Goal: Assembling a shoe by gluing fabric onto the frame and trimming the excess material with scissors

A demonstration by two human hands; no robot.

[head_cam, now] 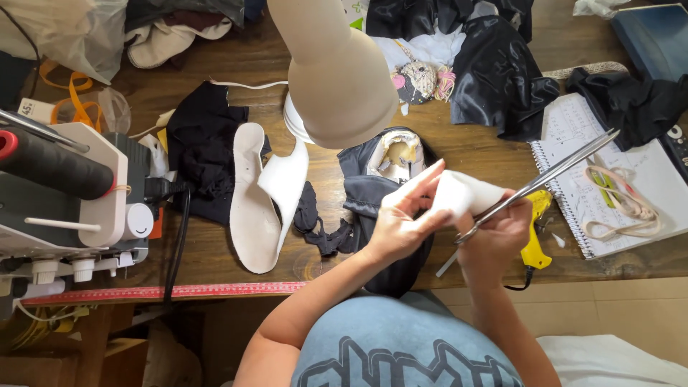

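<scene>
At the far left corner of the wooden tabletop [236,61] slumps a clear, crumpled plastic bag [68,32], greyish and soft. Just below it, near the left edge, lies a small white label [32,109], rectangular, partly tucked behind the sewing machine [64,193]. No signs or screens are to be seen.

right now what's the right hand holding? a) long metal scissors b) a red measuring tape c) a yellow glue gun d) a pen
a: the right hand grips long metal scissors, blades pointing up and to the right, beside the white piece that the left hand pinches; the yellow glue gun lies on the wooden table.
</scene>
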